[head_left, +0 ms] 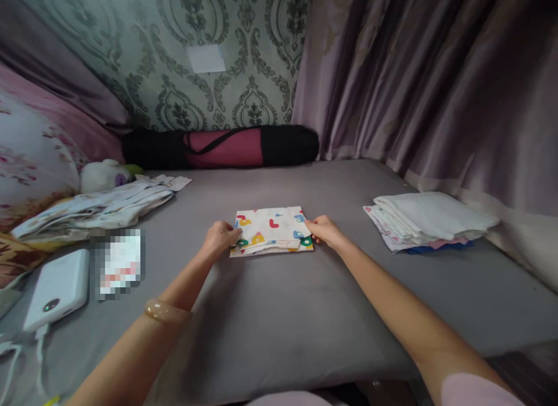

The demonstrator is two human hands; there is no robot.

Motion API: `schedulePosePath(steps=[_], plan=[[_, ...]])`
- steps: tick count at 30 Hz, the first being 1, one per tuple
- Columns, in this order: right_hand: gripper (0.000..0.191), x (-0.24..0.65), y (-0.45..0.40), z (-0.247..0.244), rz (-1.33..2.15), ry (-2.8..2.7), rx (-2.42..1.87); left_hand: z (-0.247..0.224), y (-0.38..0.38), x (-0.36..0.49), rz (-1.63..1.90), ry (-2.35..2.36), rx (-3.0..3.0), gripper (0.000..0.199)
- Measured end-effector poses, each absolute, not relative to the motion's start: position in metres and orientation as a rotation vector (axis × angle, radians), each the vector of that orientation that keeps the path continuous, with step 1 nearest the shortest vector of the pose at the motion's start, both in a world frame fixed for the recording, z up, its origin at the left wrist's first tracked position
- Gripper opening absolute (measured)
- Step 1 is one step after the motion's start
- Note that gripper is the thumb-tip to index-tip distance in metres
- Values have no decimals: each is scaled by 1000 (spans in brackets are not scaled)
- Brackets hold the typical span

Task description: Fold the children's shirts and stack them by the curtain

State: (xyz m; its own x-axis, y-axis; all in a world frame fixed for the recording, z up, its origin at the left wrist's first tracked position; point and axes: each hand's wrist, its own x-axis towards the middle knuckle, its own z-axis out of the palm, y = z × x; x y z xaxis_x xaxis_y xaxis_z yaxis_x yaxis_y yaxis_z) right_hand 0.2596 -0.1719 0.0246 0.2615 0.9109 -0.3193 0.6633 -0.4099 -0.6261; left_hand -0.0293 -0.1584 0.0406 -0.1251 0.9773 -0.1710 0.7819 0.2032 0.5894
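A white cloth with a colourful print [274, 224] lies folded into a flat rectangle in the middle of the grey surface. At its left edge, my left hand [222, 236] pinches the fabric between thumb and fingers. My right hand [325, 230] grips the opposite edge in the same way. Several layers show along the near side, where the upper fold stops short of the bottom one. What kind of cloth item it is I cannot tell.
A stack of folded cloths [431, 217] sits at the right. Loose pale clothes [104, 205] and a plush toy [104, 176] lie at the left, near a white power bank [58, 289] with a cable. Along the wall rests a long black and red bag [224, 148].
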Motion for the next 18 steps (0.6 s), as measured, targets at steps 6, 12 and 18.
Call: schedulePosePath(steps=[6, 12, 18], plan=[[23, 254, -167, 26, 831, -1563, -2170, 36, -154, -30, 572, 1764, 1337, 29], [27, 242, -178, 37, 682, -1667, -2111, 38, -150, -25, 683, 1770, 1446, 29], [13, 237, -179, 34, 878, -1389, -1925, 63, -148, -8, 790, 1615, 1212, 34]])
